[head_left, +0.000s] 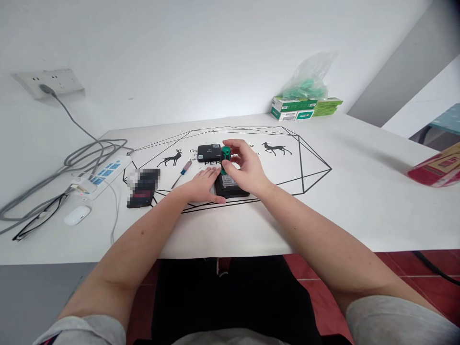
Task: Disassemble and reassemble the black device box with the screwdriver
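My right hand [246, 167] is closed around the green and black handle of a screwdriver [225, 153], held upright. Its tip is hidden. Below it is a hard drive [228, 181] with a printed label, set in a black case [235, 192]; my hand covers part of both. Against the left side of the case lies my left hand [203, 186], fingers stretched out and thumb at the front corner. Just behind sits a black lid-like piece [209, 153] with small stickers. A second screwdriver [182, 173], with a blue and red handle, rests left of my left hand.
To the left are a partly pixelated dark phone [145, 189], a power strip [109, 173], looped grey cable [68, 172], a white mouse [77, 215] and glasses [39, 218]. Green and white boxes [293, 105] carry a plastic bag [309, 79]. A red package [436, 167] is far right.
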### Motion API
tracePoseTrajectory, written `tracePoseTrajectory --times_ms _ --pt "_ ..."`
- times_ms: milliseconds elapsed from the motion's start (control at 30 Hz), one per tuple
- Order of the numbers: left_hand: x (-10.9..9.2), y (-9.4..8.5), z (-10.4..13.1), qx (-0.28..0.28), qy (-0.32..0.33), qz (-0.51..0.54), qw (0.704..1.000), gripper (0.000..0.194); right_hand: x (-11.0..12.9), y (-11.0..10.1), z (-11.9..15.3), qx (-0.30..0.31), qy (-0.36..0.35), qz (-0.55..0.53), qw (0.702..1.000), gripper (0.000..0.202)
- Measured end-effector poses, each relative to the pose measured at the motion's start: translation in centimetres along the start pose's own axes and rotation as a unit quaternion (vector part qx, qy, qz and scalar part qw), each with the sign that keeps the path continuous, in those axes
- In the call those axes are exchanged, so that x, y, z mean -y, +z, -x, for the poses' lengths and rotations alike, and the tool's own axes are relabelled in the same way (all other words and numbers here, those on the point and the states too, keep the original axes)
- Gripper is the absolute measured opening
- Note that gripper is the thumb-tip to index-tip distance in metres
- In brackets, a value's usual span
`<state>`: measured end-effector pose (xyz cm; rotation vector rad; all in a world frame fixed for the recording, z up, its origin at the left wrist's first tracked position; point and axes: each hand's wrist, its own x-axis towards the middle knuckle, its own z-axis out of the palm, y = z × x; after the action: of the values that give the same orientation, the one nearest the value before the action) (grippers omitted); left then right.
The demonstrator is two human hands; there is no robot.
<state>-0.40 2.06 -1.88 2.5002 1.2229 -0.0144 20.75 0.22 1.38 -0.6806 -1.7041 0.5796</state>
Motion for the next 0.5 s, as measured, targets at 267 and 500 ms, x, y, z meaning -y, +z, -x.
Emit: tracePoseTrajectory --times_ms 267,500 --pt "0.26 0.01 0.04 -0.01 0.022 0.002 1.0 0.14 0.39 -0.17 -0.31 0.003 -0.041 0.023 0.999 0.037" --pt "0.45 0.15 -0.07 -0.013 0.014 0.012 1.0 0.142 0.33 -0.11 -0.11 0.005 -0.031 0.013 0.999 0.042"
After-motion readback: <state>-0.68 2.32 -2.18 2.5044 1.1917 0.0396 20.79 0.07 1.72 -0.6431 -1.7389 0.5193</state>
